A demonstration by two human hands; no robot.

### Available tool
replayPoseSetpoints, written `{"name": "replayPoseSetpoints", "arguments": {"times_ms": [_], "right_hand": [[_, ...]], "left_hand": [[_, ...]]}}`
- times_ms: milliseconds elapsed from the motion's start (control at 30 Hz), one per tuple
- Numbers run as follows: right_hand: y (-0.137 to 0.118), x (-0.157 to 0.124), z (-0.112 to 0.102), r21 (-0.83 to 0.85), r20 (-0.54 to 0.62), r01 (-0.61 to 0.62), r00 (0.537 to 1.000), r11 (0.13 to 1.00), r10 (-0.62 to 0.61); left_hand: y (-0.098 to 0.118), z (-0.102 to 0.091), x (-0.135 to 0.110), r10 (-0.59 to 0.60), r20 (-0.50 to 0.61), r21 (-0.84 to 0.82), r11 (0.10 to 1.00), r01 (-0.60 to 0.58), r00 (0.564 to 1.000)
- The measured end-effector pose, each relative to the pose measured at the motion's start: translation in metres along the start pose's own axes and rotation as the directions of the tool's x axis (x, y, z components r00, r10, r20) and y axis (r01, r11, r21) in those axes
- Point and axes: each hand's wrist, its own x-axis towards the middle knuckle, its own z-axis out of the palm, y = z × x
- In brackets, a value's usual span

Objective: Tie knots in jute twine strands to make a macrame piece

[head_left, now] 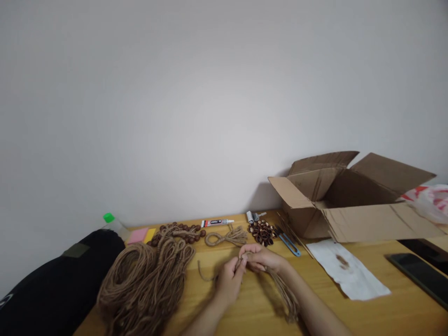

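Note:
My left hand [229, 278] and my right hand [261, 257] meet over the wooden table [385, 312], both pinched on strands of brown jute twine [285, 295]. The twine runs from my fingers down under my right wrist in a bundle, and one loose end [203, 274] curls left on the table. A large heap of the same twine [147, 280] lies just left of my left hand. A small looped twine bundle [227, 237] lies right behind my hands.
Dark wooden beads [262, 232], a string of beads [182, 232], a glue tube [217, 222], blue snips [289, 242] and pink and yellow pads [140, 235] line the back. An open cardboard box [350, 205], stained paper [346, 268], a phone [418, 275] sit right; black bag [56, 289] left.

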Motion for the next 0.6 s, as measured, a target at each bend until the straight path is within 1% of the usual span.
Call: {"name": "replayPoseSetpoints", "arguments": {"times_ms": [233, 433, 600], "right_hand": [[-0.0010, 0.0005, 0.0003, -0.008, 0.004, 0.004, 1.000, 1.000, -0.004], [-0.0006, 0.0002, -0.0001, -0.001, 0.004, 0.002, 1.000, 1.000, -0.002], [-0.0022, -0.0003, 0.0015, -0.015, 0.004, -0.006, 1.000, 1.000, 0.006]], "left_hand": [[0.0043, -0.0009, -0.0005, 0.003, -0.010, 0.003, 1.000, -0.003, 1.000], [0.0085, -0.0008, -0.0019, -0.027, -0.015, 0.009, 1.000, 0.027, 1.000], [0.0081, -0.0019, -0.0020, -0.011, -0.020, 0.026, 1.000, 0.012, 1.000]]}}
